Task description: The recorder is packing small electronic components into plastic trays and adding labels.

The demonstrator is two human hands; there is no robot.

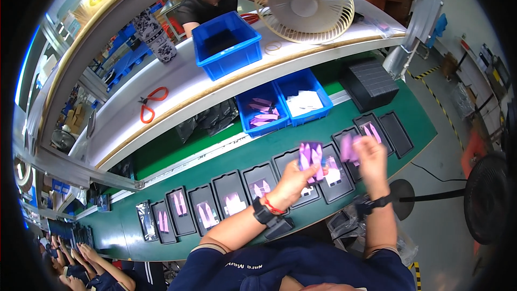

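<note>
My left hand (293, 179) is closed around a small bunch of flat pink-and-purple pointed pieces (311, 157), held above the row of trays. To its right, my right hand (372, 157) pinches a similar pink piece (347, 149), blurred by motion, over a black tray (341, 136). Shallow black trays run along the green bench, several with pink pieces lying in them, such as this tray (182, 227) at the left. White items show in the tray (344, 191) between my hands. The rightmost tray (397, 134) shows a bare black bottom.
Behind the trays stand a blue bin (246, 124) of pink pieces, a blue bin (326, 109) of white packets and a black tray stack (371, 87). The shelf above bears another blue bin (229, 56), red-handled scissors (148, 109) and a fan (304, 5). A person (210, 2) is beyond it.
</note>
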